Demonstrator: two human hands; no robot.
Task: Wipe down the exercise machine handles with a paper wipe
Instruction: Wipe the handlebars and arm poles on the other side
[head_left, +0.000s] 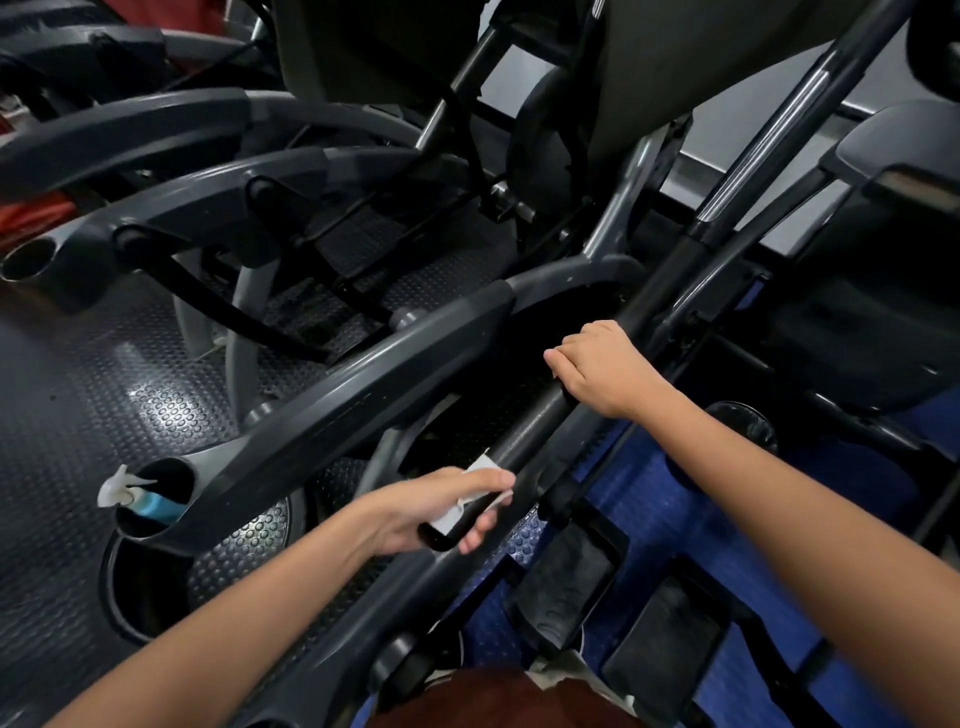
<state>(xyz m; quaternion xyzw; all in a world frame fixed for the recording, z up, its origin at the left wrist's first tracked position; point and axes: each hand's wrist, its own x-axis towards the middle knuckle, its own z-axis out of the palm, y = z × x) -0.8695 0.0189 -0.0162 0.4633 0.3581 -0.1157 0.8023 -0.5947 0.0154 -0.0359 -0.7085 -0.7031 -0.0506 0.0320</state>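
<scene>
**Dim gym, glare on rubber and chrome**

We see a dim, cool-toned scene lit from above. A bright patch glares off the studded rubber floor (171, 415) at left, and a highlight streaks down the chrome bar (763, 150) at upper right. Deep shadow swallows the machine's centre. The wide lens bends straight lines toward the edges, and the upper left corner is soft and smeared.

Both bare forearms reach forward from the bottom of the view, the left from the lower left and the right from the lower right. The left hand (441, 506) is curled, thumb on top and fingers wrapped underneath, gripping with the fingertips showing below. The right hand (597, 366) lies farther ahead and higher, knuckles up, fingers bent in a closed grasp, wrist straight.
</scene>
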